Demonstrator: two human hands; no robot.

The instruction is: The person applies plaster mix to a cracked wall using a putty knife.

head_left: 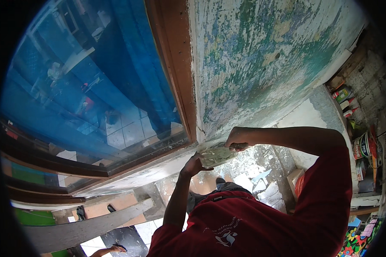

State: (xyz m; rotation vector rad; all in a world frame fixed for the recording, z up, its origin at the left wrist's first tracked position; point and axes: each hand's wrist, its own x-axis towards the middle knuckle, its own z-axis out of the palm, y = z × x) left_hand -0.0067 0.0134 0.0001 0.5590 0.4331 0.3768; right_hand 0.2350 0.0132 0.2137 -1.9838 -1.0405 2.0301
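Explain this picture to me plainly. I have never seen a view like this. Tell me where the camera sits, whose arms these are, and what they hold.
There is one picture, taken by a wide fisheye camera worn on a person's head and looking down at their own hands. That lens is why straight edges bend near the rim. No machine is involved: the two bare arms and the red shirt belong to the wearer.

The right hand grips what looks like a handle, and the left hand steadies a flat, paste-smeared blade or board between them; exactly which tool it is I cannot tell. They work at the foot of a wall with flaking green and white paint. To the left is a brown wooden window frame with blue-tinted glass. At the far right, paint cans and bottles stand on the floor.
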